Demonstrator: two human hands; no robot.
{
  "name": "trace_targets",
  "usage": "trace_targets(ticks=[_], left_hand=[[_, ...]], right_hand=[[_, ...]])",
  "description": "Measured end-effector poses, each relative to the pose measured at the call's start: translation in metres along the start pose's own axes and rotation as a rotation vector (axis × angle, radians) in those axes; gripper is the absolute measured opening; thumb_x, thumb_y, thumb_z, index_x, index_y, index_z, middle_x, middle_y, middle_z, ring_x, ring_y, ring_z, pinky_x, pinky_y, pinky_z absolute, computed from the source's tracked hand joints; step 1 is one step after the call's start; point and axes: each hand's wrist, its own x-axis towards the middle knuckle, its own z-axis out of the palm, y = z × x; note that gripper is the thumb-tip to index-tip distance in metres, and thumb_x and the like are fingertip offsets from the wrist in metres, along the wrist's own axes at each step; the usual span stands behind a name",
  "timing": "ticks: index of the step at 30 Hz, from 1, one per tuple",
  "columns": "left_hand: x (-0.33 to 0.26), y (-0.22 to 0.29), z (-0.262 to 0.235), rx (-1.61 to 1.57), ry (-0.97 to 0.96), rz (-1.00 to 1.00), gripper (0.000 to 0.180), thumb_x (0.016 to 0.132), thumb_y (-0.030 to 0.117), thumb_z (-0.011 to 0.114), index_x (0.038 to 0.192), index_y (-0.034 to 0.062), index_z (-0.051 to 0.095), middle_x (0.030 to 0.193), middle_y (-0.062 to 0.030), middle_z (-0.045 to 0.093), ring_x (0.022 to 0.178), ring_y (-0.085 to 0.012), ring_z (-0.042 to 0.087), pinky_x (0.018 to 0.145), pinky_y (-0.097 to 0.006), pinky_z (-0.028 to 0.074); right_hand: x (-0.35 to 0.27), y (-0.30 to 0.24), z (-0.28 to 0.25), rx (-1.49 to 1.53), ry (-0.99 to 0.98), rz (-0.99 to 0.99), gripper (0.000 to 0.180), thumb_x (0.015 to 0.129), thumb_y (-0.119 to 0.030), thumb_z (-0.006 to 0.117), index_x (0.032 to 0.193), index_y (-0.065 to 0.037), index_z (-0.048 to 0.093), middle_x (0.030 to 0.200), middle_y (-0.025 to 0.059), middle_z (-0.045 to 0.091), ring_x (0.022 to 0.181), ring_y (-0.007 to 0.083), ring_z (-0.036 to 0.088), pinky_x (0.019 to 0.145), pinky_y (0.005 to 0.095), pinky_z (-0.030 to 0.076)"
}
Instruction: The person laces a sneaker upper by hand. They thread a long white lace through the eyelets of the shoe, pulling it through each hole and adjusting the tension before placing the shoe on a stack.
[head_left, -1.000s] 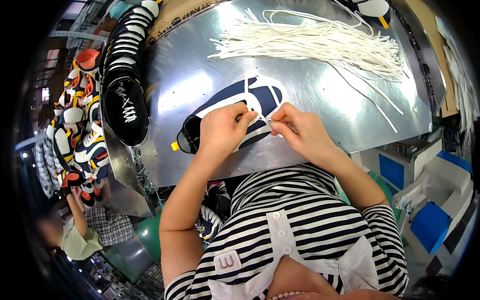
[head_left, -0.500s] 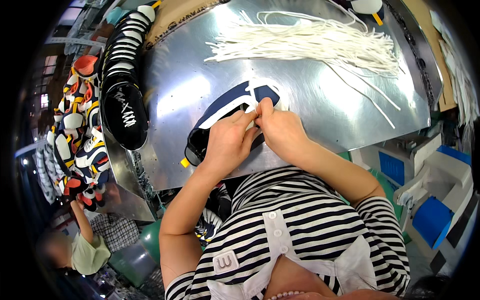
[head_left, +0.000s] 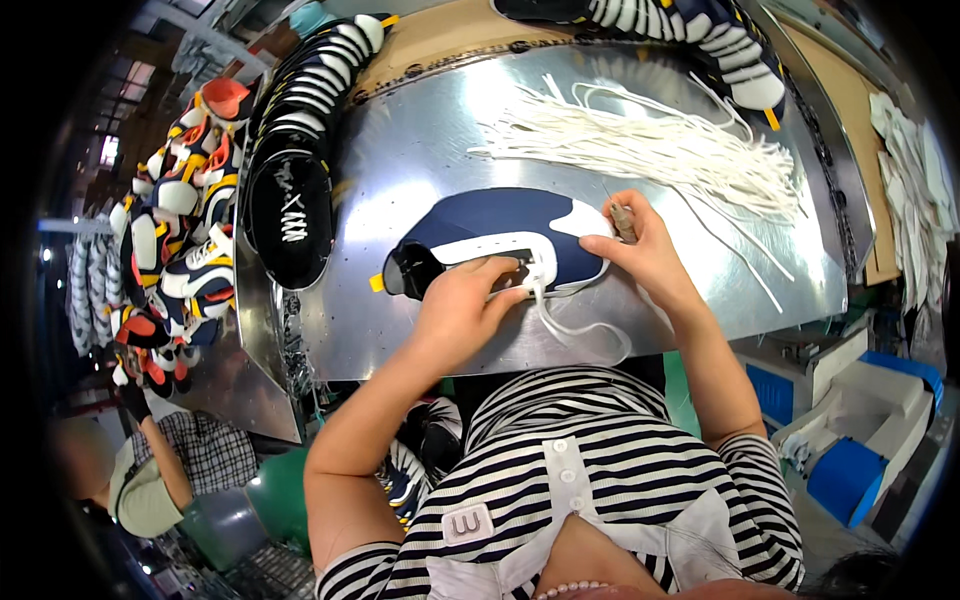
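A navy and white shoe upper (head_left: 490,215) lies sideways on the metal table in front of me, its collar to the left and its toe to the right. My left hand (head_left: 465,305) pinches it at the lace opening, thumb and fingers closed on the edge. A white shoelace (head_left: 542,280) runs through eyelets near the toe end and loops onto the table. Over the toe, my right hand (head_left: 652,250) grips a small awl-like tool (head_left: 622,222) with a brownish handle and a thin metal shank. Its thumb is close to the white toe panel; contact is unclear.
White laces (head_left: 640,140) lie bundled on the metal table (head_left: 400,340) beyond the upper. Nested laced uppers (head_left: 310,110) line the left edge; more uppers (head_left: 735,60) sit far right. Piled uppers (head_left: 180,230) and a co-worker (head_left: 150,480) are at left. A grey-blue machine (head_left: 850,430) stands right.
My hands have parted: the right moved rightward, and the tool in it now shows. The upper has turned, showing its navy side, and a lace loop now hangs out toward me.
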Motion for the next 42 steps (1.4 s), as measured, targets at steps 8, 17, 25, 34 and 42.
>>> trace_targets(ticks=[8,17,25,34,42], left_hand=[[0.029,-0.019,-0.003,-0.718,-0.533,-0.682,0.038,0.093,0.039,0.065,0.115,0.0077,0.069,0.111,-0.0021,0.067,0.104,-0.0114,0.057,0.094,-0.025,0.041],[0.03,-0.033,0.013,-0.746,-0.356,-0.538,0.019,0.084,0.019,0.075,0.097,0.0046,0.071,0.098,-0.0025,0.069,0.091,-0.0122,0.061,0.082,-0.026,0.048],[0.026,-0.054,0.028,-0.534,-0.108,-0.244,0.017,0.085,0.006,0.072,0.101,0.0021,0.068,0.093,-0.0057,0.07,0.088,-0.0155,0.066,0.081,-0.031,0.053],[0.007,-0.038,-0.023,0.131,0.369,0.166,0.005,0.087,0.002,0.061,0.089,0.0004,0.056,0.084,-0.0126,0.06,0.076,-0.0309,0.059,0.067,-0.038,0.047],[-0.09,-0.189,-0.15,0.376,0.882,-0.344,0.01,0.092,0.008,0.063,0.096,-0.0017,0.065,0.09,-0.01,0.067,0.077,-0.0192,0.062,0.073,-0.031,0.05]], right_hand=[[0.001,0.012,0.036,-0.077,0.071,-0.238,0.046,0.079,-0.012,0.08,0.113,-0.006,0.05,0.096,0.0032,0.057,0.089,0.0122,0.054,0.078,0.0247,0.045],[0.004,0.023,0.034,-0.039,0.088,-0.074,0.044,0.079,-0.015,0.081,0.111,-0.007,0.051,0.092,0.0016,0.057,0.083,0.0103,0.052,0.072,0.0241,0.044],[0.001,0.021,0.024,-0.03,0.108,0.051,0.037,0.084,-0.013,0.077,0.111,-0.009,0.051,0.089,0.0031,0.059,0.075,0.0081,0.053,0.063,0.0221,0.043],[-0.008,0.031,0.008,0.116,0.186,0.005,0.039,0.084,-0.019,0.077,0.111,-0.007,0.051,0.093,0.0081,0.061,0.079,0.0123,0.057,0.066,0.0247,0.046],[-0.027,0.026,-0.022,0.124,0.072,-0.048,0.033,0.089,-0.017,0.072,0.112,-0.01,0.05,0.099,0.0061,0.061,0.087,0.0119,0.058,0.073,0.027,0.048]])
